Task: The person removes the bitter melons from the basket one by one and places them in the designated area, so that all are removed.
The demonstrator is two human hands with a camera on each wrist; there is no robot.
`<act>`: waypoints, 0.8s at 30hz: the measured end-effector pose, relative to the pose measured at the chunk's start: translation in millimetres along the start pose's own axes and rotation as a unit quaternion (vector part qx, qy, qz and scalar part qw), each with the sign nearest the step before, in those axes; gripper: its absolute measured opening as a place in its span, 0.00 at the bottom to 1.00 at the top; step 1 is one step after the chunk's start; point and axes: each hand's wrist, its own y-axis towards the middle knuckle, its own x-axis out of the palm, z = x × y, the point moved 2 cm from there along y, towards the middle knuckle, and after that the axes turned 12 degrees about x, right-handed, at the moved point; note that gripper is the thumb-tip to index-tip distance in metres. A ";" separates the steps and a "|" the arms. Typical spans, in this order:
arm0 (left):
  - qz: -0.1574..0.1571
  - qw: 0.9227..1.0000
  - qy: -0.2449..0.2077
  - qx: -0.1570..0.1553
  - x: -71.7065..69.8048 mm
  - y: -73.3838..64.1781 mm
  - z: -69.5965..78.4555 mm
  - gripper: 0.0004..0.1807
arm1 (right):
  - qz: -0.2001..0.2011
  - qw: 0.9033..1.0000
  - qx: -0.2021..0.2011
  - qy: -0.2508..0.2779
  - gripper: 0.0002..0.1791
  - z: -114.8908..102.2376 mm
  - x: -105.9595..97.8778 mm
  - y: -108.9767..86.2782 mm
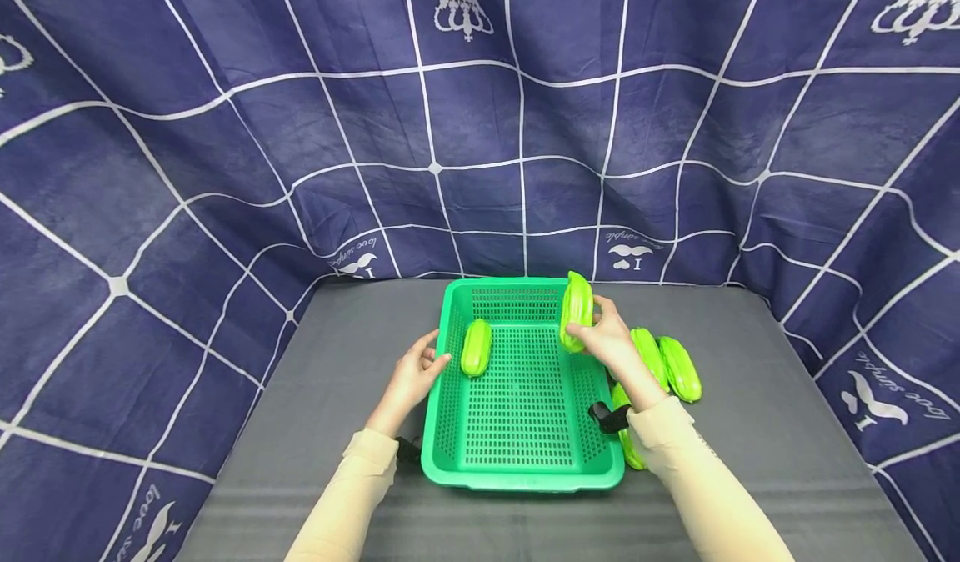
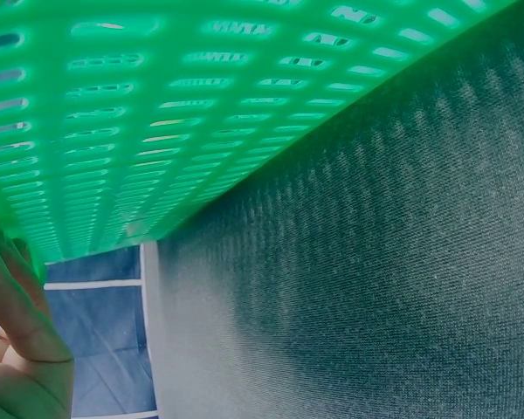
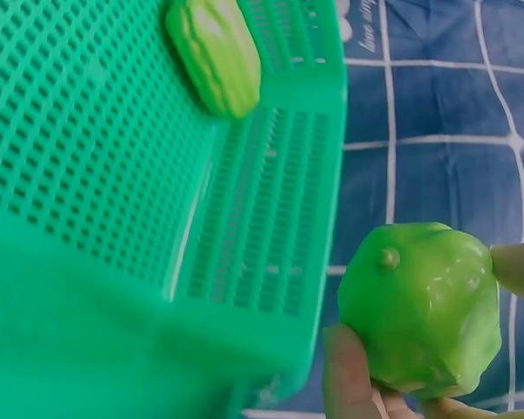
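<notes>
The right hand (image 1: 611, 341) grasps a green gourd (image 1: 576, 312), fingers pinched round it, holding it above the basket's (image 1: 525, 470) rim at about 1 o'clock. The left hand (image 1: 416, 374) lies with relaxed fingers against the basket's wall at 9 o'clock, gripping nothing. Another gourd (image 1: 476, 347) lies inside the basket at 10 o'clock. More gourds (image 1: 678, 368) sit on the grey table (image 1: 787, 429) just beside the basket at 3 o'clock.

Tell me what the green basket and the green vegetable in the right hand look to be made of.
Basket: likely moulded plastic, judging by its uniform bright green and regular slotted walls with a slight sheen.
Vegetable held by the right hand: probably a glossy plastic or rubber replica, given its smooth ridges and shiny highlights.
</notes>
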 end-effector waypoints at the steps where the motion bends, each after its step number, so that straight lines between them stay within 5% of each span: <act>1: 0.000 1.000 -0.002 -0.003 -0.3 0.2 0.0 0.31 | 0.001 1.000 -0.002 -0.002 0.45 1.4 -5.2 -1.6; 14: -0.002 1.000 -0.005 -0.004 -0.7 1.2 -0.3 0.32 | -0.002 0.998 0.012 -0.057 0.48 49.4 -68.4 -12.6; 24: 0.003 1.000 0.000 0.008 0.8 1.7 -4.2 0.31 | -0.039 0.995 0.005 -0.087 0.47 99.6 -82.2 -18.4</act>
